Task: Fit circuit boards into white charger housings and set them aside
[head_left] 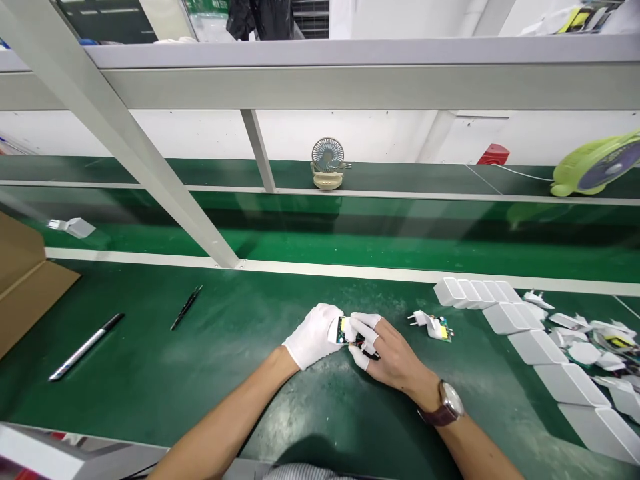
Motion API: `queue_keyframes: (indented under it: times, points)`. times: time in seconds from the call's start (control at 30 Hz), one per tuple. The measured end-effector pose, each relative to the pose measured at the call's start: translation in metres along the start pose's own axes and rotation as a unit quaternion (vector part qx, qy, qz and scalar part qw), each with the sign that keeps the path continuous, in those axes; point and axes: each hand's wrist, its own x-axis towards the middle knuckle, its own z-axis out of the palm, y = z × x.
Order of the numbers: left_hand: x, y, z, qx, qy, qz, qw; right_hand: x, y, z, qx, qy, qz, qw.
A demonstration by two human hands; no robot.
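Head view: two hands work on a small charger part at the green surface.

The gloved left hand (pixel 314 335) has its grip closed around the charger part (pixel 341 330), near the middle of the surface (pixel 240 373). The right hand (pixel 385 350), its fingertips capped in white, pinches a thin black tool (pixel 367 352) against that part. A plug with board (pixel 431 327) lies just to the right, white housings (pixel 500 300) are lined up beyond it, and a marker (pixel 85 347) lies well to the left.
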Motion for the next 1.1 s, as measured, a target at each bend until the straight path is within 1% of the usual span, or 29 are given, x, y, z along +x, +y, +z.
queue_keyframes:
  times: [0.27, 0.43, 0.53, 0.77, 0.9, 0.97, 1.1]
  points:
    - [0.0004, -0.0025, 0.0012, 0.007, 0.013, 0.012, 1.000, 0.0017, -0.0032, -0.0066, 0.003, -0.019, -0.004, 1.000]
    - [-0.0009, -0.0041, 0.0037, 0.010, 0.017, 0.014, 1.000, 0.0020, -0.0038, -0.0073, 0.001, -0.021, -0.002, 1.000]
    - [-0.0024, -0.0054, 0.0056, 0.016, 0.030, 0.017, 0.999, 0.0019, -0.0034, -0.0070, -0.002, -0.026, -0.001, 1.000]
    - [-0.0041, -0.0070, 0.0067, 0.017, 0.041, 0.031, 0.999, 0.0010, -0.0023, -0.0056, 0.003, -0.019, 0.006, 1.000]
    - [-0.0028, -0.0052, 0.0057, 0.009, 0.037, 0.016, 0.999, 0.0007, -0.0012, -0.0037, 0.017, -0.012, 0.014, 1.000]
    - [-0.0021, -0.0037, 0.0047, 0.003, 0.034, 0.006, 0.999, 0.0003, -0.0013, -0.0031, 0.027, -0.009, 0.023, 0.999]
    - [-0.0016, 0.0001, 0.0015, -0.003, 0.026, -0.006, 1.000, -0.0010, -0.0027, -0.0032, 0.037, -0.018, 0.066, 0.997]
